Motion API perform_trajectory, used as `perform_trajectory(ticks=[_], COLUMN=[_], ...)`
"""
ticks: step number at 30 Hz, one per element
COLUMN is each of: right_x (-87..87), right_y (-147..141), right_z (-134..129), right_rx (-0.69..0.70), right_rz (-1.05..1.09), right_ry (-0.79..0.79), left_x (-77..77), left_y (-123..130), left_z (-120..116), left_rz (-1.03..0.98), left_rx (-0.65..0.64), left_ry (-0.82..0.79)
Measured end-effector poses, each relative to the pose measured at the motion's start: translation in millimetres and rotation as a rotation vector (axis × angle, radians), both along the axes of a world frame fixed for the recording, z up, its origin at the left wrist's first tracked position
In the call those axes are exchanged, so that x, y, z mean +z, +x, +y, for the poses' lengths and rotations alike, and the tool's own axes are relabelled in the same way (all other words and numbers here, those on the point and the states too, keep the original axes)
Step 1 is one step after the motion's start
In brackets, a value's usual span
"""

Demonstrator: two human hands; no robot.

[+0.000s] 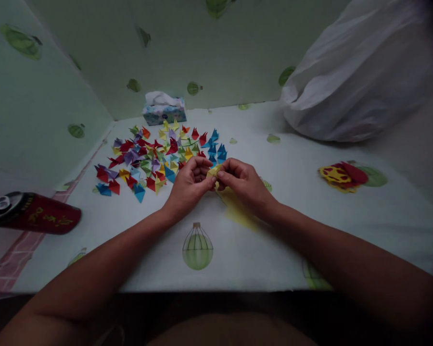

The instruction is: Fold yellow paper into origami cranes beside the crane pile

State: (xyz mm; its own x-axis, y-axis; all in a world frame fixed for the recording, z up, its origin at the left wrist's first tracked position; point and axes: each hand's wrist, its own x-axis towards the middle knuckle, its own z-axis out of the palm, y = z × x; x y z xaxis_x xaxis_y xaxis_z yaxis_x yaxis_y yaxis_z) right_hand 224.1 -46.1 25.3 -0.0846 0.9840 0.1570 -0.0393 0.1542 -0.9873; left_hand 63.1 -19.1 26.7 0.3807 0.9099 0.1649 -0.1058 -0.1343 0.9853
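Observation:
Between my two hands, above the middle of the table, is a small folded piece of yellow paper (213, 171). My left hand (194, 181) pinches its left side with thumb and fingers. From the right, my right hand (241, 179) grips the same paper between thumb and curled fingers. The fingers partly hide its folds. Beneath my right hand and wrist lies a flat yellow sheet of paper (240, 211), partly covered. Just beyond my left hand spreads a crowd of small folded paper cranes (171, 145) in red, blue, yellow, green, purple and orange.
A tissue box (165, 114) stands behind the cranes. At the left edge is a dark red can (39, 211). A large white plastic bag (346, 91) fills the back right. Red and yellow cut-out pieces (341, 175) lie in a small pile on the white table (159, 262).

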Motion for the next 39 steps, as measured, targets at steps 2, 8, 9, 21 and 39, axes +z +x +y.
perform_trajectory(ticks=[2, 8, 9, 21, 39], right_x=[0.9, -1.5, -2.1, -0.4, -5.3], right_y=[0.7, 2.9, 3.1, 5.1, -3.7], right_z=[1.0, 2.7, 2.8, 4.9, -1.8], right_rx=[0.005, -0.037, -0.038, 0.007, 0.024], right_rz=[0.007, 0.023, 0.062, 0.058, 0.288], right_ry=[0.015, -0.011, -0.034, -0.112, -0.196], left_x=[1.1, 0.8, 0.4, 4.0, -1.1], left_y=[-0.5, -2.1, -2.5, -8.3, -5.6], left_z=[0.1, 1.3, 1.9, 10.9, 10.7], left_rz=[0.003, -0.016, -0.026, 0.074, -0.102], left_rx=[-0.001, -0.073, -0.065, -0.002, 0.024], left_ry=[-0.011, -0.032, -0.031, 0.144, -0.244])
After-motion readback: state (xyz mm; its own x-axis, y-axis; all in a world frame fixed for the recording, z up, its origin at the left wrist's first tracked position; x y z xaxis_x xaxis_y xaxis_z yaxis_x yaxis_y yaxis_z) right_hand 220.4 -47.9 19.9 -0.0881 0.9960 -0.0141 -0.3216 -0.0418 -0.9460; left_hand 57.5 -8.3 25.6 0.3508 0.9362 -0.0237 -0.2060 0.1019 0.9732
